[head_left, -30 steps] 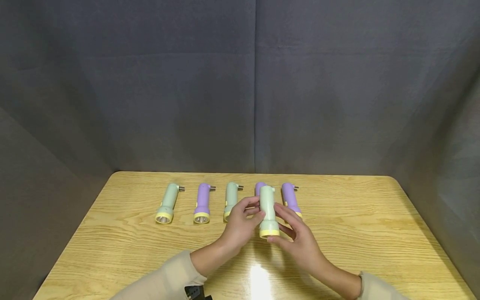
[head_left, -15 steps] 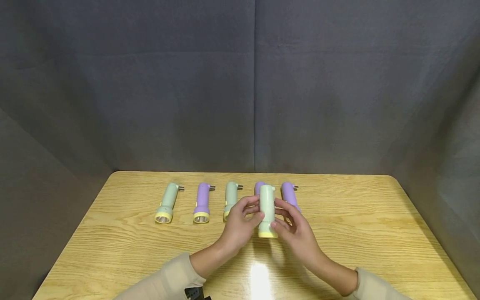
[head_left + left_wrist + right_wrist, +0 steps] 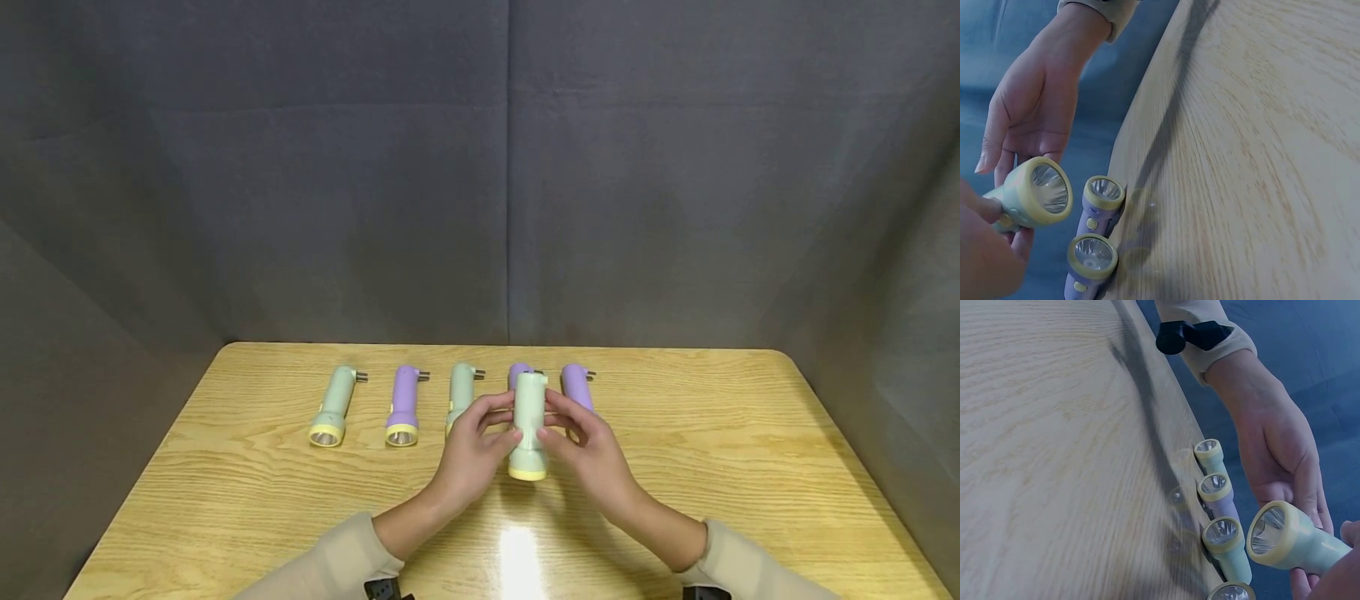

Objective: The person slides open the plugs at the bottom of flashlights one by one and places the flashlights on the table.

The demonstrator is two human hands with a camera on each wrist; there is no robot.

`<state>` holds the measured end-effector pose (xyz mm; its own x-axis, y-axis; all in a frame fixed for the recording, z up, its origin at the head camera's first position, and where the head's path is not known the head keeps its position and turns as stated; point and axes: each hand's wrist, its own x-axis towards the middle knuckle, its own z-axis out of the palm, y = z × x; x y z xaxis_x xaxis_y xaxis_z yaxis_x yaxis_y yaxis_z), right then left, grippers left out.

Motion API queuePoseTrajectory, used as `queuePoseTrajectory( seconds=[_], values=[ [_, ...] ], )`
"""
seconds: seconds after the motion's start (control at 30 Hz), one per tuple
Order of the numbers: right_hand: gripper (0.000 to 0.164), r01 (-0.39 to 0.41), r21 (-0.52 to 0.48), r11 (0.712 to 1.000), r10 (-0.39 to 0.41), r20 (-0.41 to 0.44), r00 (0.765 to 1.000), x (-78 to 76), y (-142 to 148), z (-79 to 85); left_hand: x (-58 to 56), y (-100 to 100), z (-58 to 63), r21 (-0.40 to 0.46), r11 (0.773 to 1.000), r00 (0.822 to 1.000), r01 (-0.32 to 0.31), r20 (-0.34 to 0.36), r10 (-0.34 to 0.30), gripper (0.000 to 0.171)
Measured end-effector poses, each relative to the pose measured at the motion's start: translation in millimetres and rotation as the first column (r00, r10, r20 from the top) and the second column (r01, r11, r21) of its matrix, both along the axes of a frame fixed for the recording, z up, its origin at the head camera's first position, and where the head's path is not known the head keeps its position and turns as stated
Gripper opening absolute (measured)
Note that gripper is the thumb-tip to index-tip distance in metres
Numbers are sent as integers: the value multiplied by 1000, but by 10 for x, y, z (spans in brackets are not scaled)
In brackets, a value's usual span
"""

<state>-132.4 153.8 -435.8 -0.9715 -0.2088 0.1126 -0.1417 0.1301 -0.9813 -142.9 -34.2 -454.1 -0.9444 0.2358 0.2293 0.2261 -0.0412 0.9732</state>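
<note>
A pale green flashlight (image 3: 529, 412) with a yellow head ring is held up over the table between both hands, plug end away from me and lens end toward me. My left hand (image 3: 471, 458) pinches its left side between thumb and fingers. On the other side, my right hand (image 3: 596, 462) grips the body, thumb on top near the flared head. Both wrist views show its clear lens (image 3: 1050, 187) facing the near side. Behind it, a purple flashlight (image 3: 519, 372) is mostly covered, and another purple flashlight (image 3: 576, 385) is partly hidden by the right fingers.
Further left in the same row lie a green flashlight (image 3: 462, 385), a purple flashlight (image 3: 405, 398) and another green flashlight (image 3: 336, 404), metal prongs pointing right. The wooden table (image 3: 712, 433) has rounded far corners. Dark grey curtains (image 3: 360, 208) surround it.
The right thumb has moved from the yellow ring up onto the body, level with the left thumb. The held flashlight has shifted slightly left and its lens opening has turned out of the head view.
</note>
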Motion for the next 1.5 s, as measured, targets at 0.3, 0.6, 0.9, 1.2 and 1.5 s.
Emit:
queuePoseTrajectory(
  seconds=[0.3, 0.6, 0.9, 1.2, 1.5],
  values=[
    [52, 84, 13, 996, -84, 28, 996, -78, -42, 17, -1, -3, 24, 38, 999, 999, 33, 27, -34, 44],
    [44, 92, -9, 996, -91, 7, 996, -102, -61, 23, -16, -24, 22, 29, 998, 999, 53, -7, -53, 44],
    [41, 79, -18, 997, -80, -2, 997, -107, -58, -3, -7, -45, 31, 17, 999, 999, 50, 7, -50, 45],
    [41, 68, -12, 998, -68, 8, 998, -104, -51, -8, -19, -55, 4, 39, 998, 998, 55, 31, -56, 40],
    [41, 49, -15, 999, -49, -30, 998, -101, -26, -34, -44, -73, 50, 9, 999, 998, 49, 32, -49, 37]
  ],
)
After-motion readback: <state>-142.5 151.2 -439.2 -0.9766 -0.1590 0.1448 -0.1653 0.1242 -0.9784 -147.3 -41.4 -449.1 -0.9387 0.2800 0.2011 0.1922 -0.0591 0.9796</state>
